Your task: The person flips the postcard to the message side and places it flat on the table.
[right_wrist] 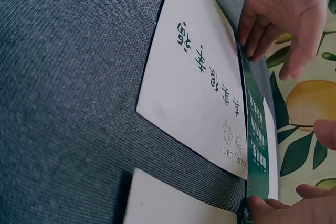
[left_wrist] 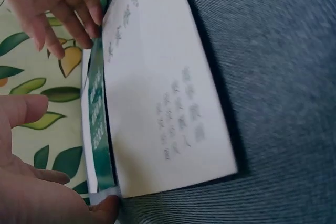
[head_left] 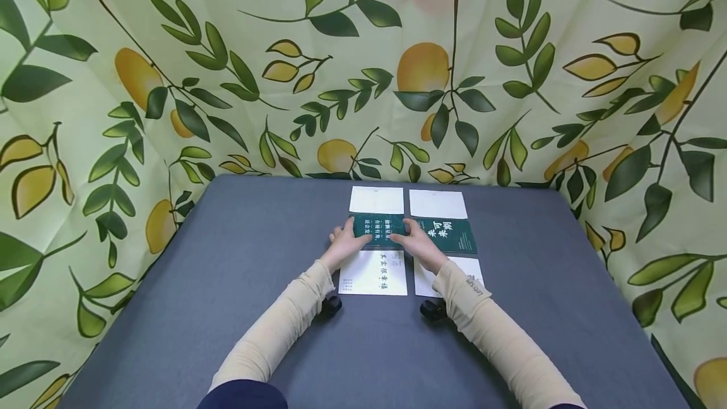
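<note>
A dark green card with white lettering (head_left: 379, 230) lies flat in the left column of cards. My left hand (head_left: 344, 243) is at its left edge, a fingertip touching the corner and the thumb apart from the fingers. On the opposite side my right hand (head_left: 421, 245) touches the right edge, reaching over the gap toward a second green card (head_left: 454, 237). Just below the first green card is a white card with dark characters (left_wrist: 152, 93). The right wrist view shows the fingers of both hands at the two ends of the green card (right_wrist: 256, 145).
Two plain white cards (head_left: 377, 199) (head_left: 437, 204) lie in the far row. Another white card (head_left: 423, 279) sits under the right forearm, partly hidden. All rest on a grey-blue cloth-covered table (head_left: 255, 232), with a leaf-patterned curtain (head_left: 363, 112) behind.
</note>
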The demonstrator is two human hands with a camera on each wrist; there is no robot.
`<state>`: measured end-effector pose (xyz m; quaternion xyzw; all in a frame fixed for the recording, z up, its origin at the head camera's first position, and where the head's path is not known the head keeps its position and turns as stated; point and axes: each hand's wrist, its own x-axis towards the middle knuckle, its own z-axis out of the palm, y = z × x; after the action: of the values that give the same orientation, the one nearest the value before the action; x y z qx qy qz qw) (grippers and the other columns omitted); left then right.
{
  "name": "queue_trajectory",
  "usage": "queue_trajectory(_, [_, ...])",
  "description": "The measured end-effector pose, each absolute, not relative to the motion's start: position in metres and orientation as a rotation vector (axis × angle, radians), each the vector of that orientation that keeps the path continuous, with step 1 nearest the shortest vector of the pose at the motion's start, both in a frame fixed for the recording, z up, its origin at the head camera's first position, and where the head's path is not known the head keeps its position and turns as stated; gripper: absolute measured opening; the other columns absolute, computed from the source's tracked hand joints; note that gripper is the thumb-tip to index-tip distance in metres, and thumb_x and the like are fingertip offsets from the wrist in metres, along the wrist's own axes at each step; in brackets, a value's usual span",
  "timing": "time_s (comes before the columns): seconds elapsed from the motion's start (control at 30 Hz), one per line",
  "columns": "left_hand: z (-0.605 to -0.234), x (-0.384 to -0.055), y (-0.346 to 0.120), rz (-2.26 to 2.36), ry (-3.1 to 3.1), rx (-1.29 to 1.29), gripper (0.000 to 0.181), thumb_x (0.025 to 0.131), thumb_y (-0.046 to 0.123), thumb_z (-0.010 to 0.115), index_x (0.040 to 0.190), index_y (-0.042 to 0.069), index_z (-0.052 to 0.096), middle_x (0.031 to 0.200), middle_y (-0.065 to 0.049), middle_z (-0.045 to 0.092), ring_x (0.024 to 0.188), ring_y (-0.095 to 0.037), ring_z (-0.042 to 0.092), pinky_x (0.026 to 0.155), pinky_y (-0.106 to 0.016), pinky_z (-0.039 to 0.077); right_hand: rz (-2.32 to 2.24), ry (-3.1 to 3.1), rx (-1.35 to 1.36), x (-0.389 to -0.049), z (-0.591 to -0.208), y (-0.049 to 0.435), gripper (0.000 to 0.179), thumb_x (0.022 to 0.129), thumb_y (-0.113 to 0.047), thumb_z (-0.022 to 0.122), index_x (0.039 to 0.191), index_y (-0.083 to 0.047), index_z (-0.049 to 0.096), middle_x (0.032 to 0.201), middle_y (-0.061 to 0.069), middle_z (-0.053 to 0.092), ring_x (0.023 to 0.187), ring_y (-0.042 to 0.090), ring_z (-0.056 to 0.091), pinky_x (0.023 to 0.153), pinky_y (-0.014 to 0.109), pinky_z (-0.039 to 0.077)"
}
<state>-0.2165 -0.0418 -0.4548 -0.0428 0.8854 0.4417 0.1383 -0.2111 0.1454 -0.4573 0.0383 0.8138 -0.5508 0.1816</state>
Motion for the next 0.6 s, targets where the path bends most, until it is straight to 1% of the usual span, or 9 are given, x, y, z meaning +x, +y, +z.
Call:
queue_trajectory(0.1, [-0.4572,-0.2169,-0.0428,1.326,2.542,-0.162,0.075,0.088,0.035,0.058,0.148,0.009,0.02,0.148,-0.025,0.019,0.132,-0.039,0.02,0.108,-0.061,0.021,-1.59,2.285,0.13,-0.21,-0.4569,0.1445,0.071,0.094,-0.024,0.051,0.148,-0.004,0.008,0.153,0.025,0.011,0.142,0.041,0.013,0.113,0.054,0.018])
queue_trajectory(0.3, [-0.4591,-0.22,-0.0447,1.465,2.487,-0.25,0.069,0.089,0.033,0.056,0.147,0.009,0.025,0.147,-0.026,0.02,0.133,-0.04,0.023,0.109,-0.059,0.021,-1.646,2.254,0.173,-0.2109,-0.4564,0.1418,0.071,0.094,-0.022,0.052,0.147,-0.002,0.011,0.152,0.025,0.013,0.142,0.04,0.015,0.114,0.051,0.02])
queue_trajectory(0.43, [-0.4591,-0.2208,-0.0452,1.528,2.456,-0.3,0.068,0.089,0.032,0.056,0.146,0.01,0.027,0.147,-0.025,0.021,0.134,-0.04,0.022,0.109,-0.059,0.02,-1.676,2.251,0.195,-0.2122,-0.4564,0.141,0.068,0.094,-0.02,0.052,0.146,0.0,0.014,0.152,0.025,0.015,0.141,0.04,0.017,0.114,0.051,0.02])
queue_trajectory(0.6, [-0.4588,-0.2207,-0.0478,1.566,2.424,-0.314,0.069,0.089,0.029,0.058,0.146,0.008,0.026,0.15,-0.021,0.025,0.137,-0.039,0.02,0.111,-0.059,0.018,-1.733,2.259,0.224,-0.2136,-0.4581,0.1409,0.064,0.093,-0.014,0.052,0.145,0.001,0.018,0.149,0.025,0.021,0.139,0.039,0.022,0.113,0.05,0.023])
